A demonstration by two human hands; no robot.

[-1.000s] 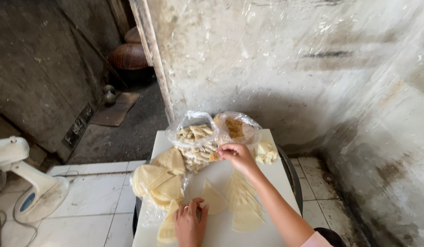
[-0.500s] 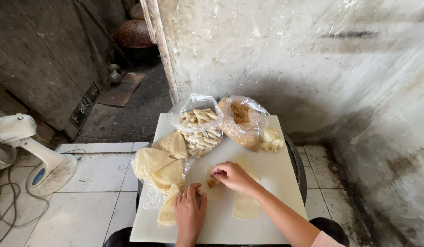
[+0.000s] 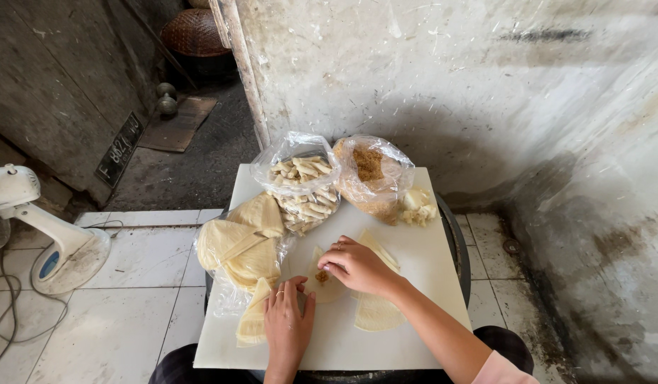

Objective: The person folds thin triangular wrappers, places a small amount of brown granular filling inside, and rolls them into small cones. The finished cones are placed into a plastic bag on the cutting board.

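Your right hand (image 3: 357,267) fingers pinch filling (image 3: 321,276) onto the wrapper (image 3: 327,284); left hand (image 3: 286,323) lies open, flat. Overfill, and folding may tear it.

We are listing: a white standing fan (image 3: 30,227) resting on the tiled floor (image 3: 130,313) at left; a woven basket (image 3: 194,32) sitting far back; a dark doormat (image 3: 176,124) lying beside two small round objects (image 3: 165,99); a stained wall (image 3: 485,92) rising behind.

Two hands: left hand (image 3: 288,323), right hand (image 3: 357,267). Two plastic bags: sticks bag (image 3: 300,181), crumbs bag (image 3: 373,178). One white board (image 3: 386,334). One fan (image 3: 30,227).
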